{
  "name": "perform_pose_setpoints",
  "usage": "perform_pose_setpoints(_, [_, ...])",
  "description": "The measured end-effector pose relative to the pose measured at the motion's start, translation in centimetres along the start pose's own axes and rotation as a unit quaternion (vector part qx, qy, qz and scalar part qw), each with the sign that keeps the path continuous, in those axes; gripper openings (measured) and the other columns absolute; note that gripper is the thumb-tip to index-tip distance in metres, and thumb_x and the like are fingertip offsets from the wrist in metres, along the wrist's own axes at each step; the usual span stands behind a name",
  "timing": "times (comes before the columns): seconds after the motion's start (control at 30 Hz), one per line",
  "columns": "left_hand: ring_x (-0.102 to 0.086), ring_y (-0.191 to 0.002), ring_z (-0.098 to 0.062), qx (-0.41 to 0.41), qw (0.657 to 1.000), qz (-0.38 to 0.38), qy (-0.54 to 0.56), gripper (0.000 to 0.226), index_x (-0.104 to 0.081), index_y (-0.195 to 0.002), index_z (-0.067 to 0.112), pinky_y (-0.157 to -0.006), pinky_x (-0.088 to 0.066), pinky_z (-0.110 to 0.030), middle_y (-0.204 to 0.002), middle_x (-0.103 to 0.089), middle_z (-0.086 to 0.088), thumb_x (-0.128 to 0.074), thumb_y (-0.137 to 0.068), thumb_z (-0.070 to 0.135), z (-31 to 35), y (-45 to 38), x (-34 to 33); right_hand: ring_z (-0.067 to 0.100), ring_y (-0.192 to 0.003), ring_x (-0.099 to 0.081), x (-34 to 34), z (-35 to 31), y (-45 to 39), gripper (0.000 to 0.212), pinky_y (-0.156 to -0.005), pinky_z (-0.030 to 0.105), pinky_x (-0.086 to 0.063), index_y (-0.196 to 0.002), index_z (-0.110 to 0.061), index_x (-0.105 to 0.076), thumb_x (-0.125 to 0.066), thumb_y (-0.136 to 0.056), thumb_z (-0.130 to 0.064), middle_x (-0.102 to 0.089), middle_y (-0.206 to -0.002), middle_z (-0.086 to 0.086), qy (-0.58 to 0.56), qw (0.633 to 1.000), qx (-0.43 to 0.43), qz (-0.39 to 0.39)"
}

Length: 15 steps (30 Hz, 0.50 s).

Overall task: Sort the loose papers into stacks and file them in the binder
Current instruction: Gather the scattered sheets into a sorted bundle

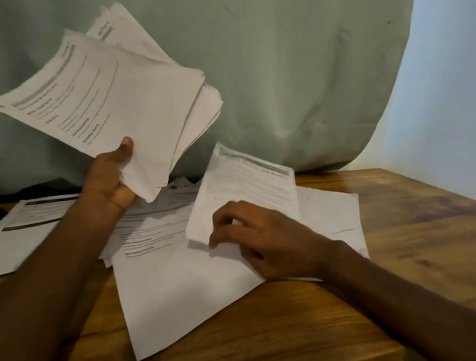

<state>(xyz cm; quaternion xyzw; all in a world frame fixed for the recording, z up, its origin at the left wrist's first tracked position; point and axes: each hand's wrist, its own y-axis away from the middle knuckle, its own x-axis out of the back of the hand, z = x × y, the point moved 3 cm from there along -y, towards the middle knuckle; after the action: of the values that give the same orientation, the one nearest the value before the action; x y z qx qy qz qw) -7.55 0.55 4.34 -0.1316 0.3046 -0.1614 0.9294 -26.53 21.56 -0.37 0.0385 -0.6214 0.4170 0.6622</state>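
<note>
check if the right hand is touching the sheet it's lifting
Touching: the head view shows the right hand with fingers curled on the lifted sheet.

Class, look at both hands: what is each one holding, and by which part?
The left hand grips a raised stack of papers by its lower corner, thumb on top. The right hand pinches a single sheet at its near edge, lifting it off the table.
</note>
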Motion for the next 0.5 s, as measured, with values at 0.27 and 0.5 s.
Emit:
perform_pose_setpoints(0.27, [-0.072, -0.059, -0.009, 0.074, 0.996, 0.020, -0.038, 0.027, -0.075, -0.085, 0.013, -0.049, -0.056, -0.026, -0.068, -0.075, 0.004, -0.056, -0.103, 0.018, -0.5, 0.3, 0.2, 0.012, -0.078, -0.072, 2.0, 1.8, 0.5, 0.020, -0.056, 0.033, -0.053, -0.107, -0.014, -0.074, -0.061, -0.100, -0.027, -0.075, -0.089, -0.007, -0.244, 0.952, -0.139, 0.122])
perform_pose_setpoints(0.5, [-0.069, -0.066, -0.007, 0.115, 0.984, 0.001, -0.132, 0.019, -0.061, -0.091, 0.012, -0.068, -0.057, -0.023, -0.067, -0.074, 0.008, -0.057, -0.103, 0.026, -2.7, 0.6, -0.9, 0.033, -0.089, -0.062, 4.7, 11.4, 7.5, 0.020, -0.071, 0.034, -0.043, -0.101, -0.021, -0.067, -0.054, -0.088, -0.015, -0.066, -0.090, 0.004, 0.102, 0.791, -0.579, 0.173])
